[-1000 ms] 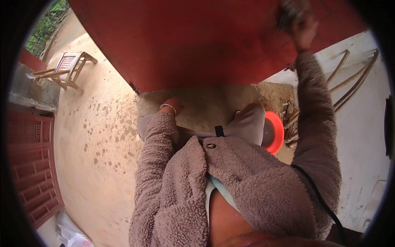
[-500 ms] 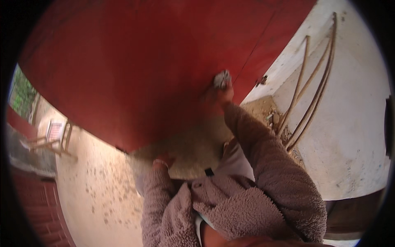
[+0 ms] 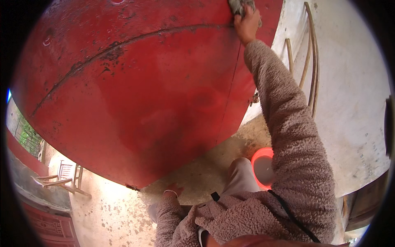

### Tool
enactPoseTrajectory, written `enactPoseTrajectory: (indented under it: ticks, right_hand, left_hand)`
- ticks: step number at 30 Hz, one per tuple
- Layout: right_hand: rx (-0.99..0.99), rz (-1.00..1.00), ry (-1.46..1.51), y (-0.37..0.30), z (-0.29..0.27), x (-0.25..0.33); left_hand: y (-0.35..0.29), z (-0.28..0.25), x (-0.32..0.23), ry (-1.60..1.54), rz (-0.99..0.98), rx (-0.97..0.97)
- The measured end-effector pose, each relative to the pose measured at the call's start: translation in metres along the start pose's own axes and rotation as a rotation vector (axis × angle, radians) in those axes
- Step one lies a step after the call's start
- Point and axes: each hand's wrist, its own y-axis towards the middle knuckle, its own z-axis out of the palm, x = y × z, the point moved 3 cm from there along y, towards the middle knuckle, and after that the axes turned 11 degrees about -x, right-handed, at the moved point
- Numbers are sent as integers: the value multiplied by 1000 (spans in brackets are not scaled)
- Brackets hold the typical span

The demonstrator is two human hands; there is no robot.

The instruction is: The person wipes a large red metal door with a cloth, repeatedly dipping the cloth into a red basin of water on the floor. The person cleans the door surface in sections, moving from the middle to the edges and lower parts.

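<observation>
A large red panel (image 3: 164,94), scuffed along a dark curved seam, stands before me. High up near its right edge, my right hand (image 3: 247,25) is closed around a bunched grey rag (image 3: 237,6) and presses it to the red surface. Low down, below the panel's bottom edge, my left hand (image 3: 174,189) is in shadow, with a light band at the wrist. Its fingers look stretched out and nothing shows in them.
An orange-red bucket (image 3: 256,164) of murky liquid stands right of my knee, partly behind my right sleeve. Long wooden poles (image 3: 316,61) lean against the white wall (image 3: 354,107). A wooden chair (image 3: 68,177) stands on the floor at the left. A latch (image 3: 255,98) sits at the panel's right edge.
My right hand has moved up the panel with the rag, and the arm is stretched farther. The view has shifted, bringing the seam and the bucket into sight. My left hand remains low.
</observation>
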Motion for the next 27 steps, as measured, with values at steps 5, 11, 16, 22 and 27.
enactPoseTrajectory:
  ticks: [5, 11, 16, 22, 27]
  right_hand:
    - [148, 106, -24, -89, -30, -23]
    - [65, 75, -30, 5, -26, -30]
    - [142, 172, -103, 73, 7, -27]
    - [434, 182, -192, -26, -27, -45]
    - [542, 248, -55, -52, -33, -50]
  left_hand:
    - [-2, -3, -12, 13, -4, -1]
    - [6, 6, -2, 43, 60, 6]
    - [17, 28, 16, 91, 81, -36]
    - [21, 15, -22, 105, 30, 63]
    - [37, 53, 36, -43, 109, -294]
